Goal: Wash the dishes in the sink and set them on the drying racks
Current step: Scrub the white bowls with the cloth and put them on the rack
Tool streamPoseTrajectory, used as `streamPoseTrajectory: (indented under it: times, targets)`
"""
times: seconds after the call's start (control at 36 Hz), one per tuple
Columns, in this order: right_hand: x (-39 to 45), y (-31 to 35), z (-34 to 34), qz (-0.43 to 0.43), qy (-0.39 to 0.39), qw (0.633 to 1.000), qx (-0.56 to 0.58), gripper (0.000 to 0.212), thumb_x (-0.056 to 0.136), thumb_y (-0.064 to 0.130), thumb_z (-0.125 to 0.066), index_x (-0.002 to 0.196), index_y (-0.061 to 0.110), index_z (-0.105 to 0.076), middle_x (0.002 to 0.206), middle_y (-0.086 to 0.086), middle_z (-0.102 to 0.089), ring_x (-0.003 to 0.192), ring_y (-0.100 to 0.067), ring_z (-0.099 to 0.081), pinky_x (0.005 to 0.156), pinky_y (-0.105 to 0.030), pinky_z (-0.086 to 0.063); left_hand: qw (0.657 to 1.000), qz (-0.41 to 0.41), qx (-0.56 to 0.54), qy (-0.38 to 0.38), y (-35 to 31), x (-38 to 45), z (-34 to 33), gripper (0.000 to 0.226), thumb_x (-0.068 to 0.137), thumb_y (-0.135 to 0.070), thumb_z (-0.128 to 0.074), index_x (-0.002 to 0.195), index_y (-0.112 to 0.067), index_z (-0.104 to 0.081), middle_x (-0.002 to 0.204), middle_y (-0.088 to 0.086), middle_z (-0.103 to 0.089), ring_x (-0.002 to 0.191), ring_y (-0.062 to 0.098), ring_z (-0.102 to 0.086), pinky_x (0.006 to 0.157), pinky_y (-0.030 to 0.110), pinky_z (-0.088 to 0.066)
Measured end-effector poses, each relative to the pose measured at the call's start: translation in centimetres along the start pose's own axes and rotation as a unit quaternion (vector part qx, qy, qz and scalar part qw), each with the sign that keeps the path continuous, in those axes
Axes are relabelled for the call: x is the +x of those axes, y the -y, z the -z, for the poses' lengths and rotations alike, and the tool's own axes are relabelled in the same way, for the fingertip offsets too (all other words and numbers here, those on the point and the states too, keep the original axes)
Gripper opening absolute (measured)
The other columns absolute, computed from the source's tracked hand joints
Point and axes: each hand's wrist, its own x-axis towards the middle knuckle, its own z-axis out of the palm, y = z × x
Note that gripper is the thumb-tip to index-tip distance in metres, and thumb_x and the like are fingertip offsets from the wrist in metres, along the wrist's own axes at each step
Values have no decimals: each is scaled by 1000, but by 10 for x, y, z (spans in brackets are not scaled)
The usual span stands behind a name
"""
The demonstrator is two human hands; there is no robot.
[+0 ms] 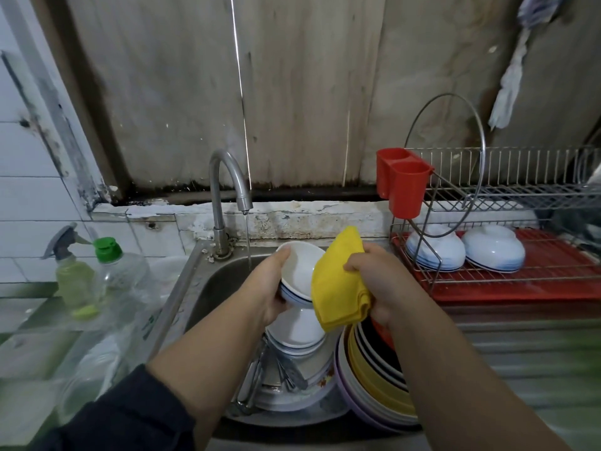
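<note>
My left hand grips a white bowl with a blue rim line, tilted over the steel sink. My right hand holds a folded yellow cloth against the bowl's right edge. A thin stream of water runs from the tap just left of the bowl. Below my hands the sink holds stacked white bowls, cutlery and a leaning stack of plates. On the drying rack to the right, upturned white bowls rest on the lower tier.
A red cutlery holder hangs on the rack's left end, with a glass pot lid standing behind it. A spray bottle and a green-capped bottle stand on the counter to the left of the sink.
</note>
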Motion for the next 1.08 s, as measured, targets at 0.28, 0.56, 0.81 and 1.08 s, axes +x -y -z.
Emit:
streamPoseTrajectory:
  times: [0.28,0.56,0.81,1.08]
  targets:
    - [-4,36,-36,95,165,870,-455,37,96,12,-41,132,12,-49,128,-13,-54,111,-25,-51,77,-22,-33,990,-67,117,36,-15,-9,-15,58,91,-61,-41,118,-12,-58,105,16,-69,97,31,-65,88,45,-52]
    - [7,43,-29,288,95,771,-560,30,91,10,-47,121,9,-51,117,-13,-58,105,-26,-55,72,-24,-34,974,-125,173,70,-30,-18,-21,59,90,-66,-37,119,-18,-57,110,8,-68,98,22,-65,90,41,-52]
    - [-8,48,-23,252,116,479,-833,49,90,21,-54,137,14,-41,145,-14,-31,129,-33,-27,91,-35,-32,962,-237,134,12,-51,-25,-24,28,92,-52,-46,108,-31,-57,120,5,-62,110,27,-60,97,53,-46]
    - [11,34,22,525,-7,435,-731,62,61,13,-76,122,14,-63,125,-10,-61,86,-31,-63,59,-34,-50,962,-196,179,62,-64,-32,-21,14,96,-25,-45,94,-20,-58,91,9,-65,77,24,-60,76,34,-49]
